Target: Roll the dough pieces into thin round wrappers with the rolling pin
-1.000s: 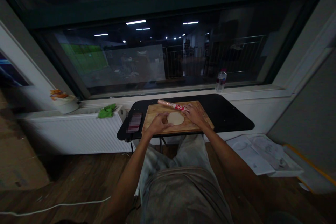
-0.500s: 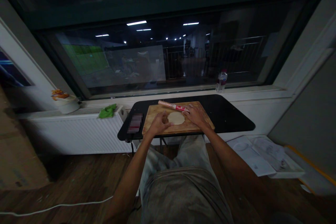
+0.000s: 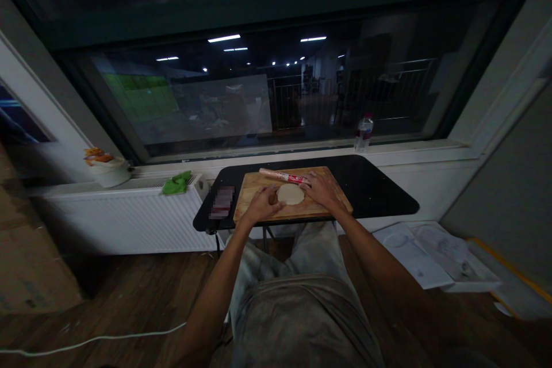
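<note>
A flat round of dough [image 3: 290, 195] lies on a wooden cutting board [image 3: 254, 184]. At its left edge is my left hand [image 3: 263, 205], thumb and fingers spread apart, with the thumb touching the dough's rim. Just behind the dough lies a rolling pin [image 3: 278, 175] with a red-and-white label, slanting down to the right. My right hand [image 3: 321, 190] grips the pin's right end, which is partly hidden under the fingers.
The board rests on a black table [image 3: 379, 195]. A phone-like item [image 3: 222, 202], blurred out, lies left of the board. On the sill stands a water bottle [image 3: 364, 133]. A green cloth [image 3: 176, 183] and white tub [image 3: 110, 172] sit by the radiator [image 3: 129, 218].
The dough has shifted slightly to the right. My left hand's fingers have moved a little with it, while my right hand and the rolling pin have barely moved.
</note>
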Demonstrator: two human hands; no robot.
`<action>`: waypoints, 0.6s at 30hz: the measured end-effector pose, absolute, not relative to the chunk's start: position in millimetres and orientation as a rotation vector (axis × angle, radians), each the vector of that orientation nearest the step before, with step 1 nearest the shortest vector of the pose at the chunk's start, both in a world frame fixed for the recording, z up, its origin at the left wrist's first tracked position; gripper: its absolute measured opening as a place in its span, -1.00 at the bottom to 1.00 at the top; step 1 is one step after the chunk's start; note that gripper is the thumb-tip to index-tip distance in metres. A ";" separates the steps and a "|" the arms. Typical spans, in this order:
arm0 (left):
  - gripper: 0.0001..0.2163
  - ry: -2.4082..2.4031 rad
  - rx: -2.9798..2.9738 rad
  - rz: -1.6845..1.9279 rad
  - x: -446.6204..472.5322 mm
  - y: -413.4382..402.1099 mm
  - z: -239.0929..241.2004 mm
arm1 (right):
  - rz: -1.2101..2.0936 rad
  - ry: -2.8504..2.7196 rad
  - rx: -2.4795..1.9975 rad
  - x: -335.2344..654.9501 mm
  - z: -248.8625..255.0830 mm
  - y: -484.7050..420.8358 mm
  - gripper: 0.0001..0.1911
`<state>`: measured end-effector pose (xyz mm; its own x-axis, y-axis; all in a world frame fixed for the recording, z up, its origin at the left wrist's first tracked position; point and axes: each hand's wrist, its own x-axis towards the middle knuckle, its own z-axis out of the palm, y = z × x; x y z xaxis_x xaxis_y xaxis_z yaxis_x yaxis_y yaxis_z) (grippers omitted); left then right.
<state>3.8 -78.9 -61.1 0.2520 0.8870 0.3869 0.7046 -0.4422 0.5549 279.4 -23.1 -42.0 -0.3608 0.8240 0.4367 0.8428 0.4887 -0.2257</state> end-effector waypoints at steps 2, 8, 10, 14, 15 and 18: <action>-0.42 1.482 2.261 0.978 4.1 -79.1 -61.9 | -0.040 -2.261 -1.369 279.0 -40.6 -23.5 -0.63; -0.43 1.500 2.187 1.118 2.5 -78.2 -66.0 | -0.046 -2.242 -1.400 277.0 -38.7 -23.3 -0.65; -0.45 1.503 2.173 1.128 1.7 -77.6 -66.8 | -0.038 -2.240 -1.399 276.4 -37.2 -24.7 -0.65; -0.46 1.468 2.196 1.112 1.4 -77.1 -67.0 | -0.026 -2.225 -1.429 275.2 -35.0 -28.4 -0.62; -0.45 1.474 2.200 1.112 1.5 -77.3 -66.8 | -0.031 -2.223 -1.434 274.8 -35.1 -29.0 -0.61; -0.47 1.483 2.231 1.093 1.8 -78.8 -65.7 | -0.053 -2.232 -1.430 274.0 -36.4 -29.5 -0.56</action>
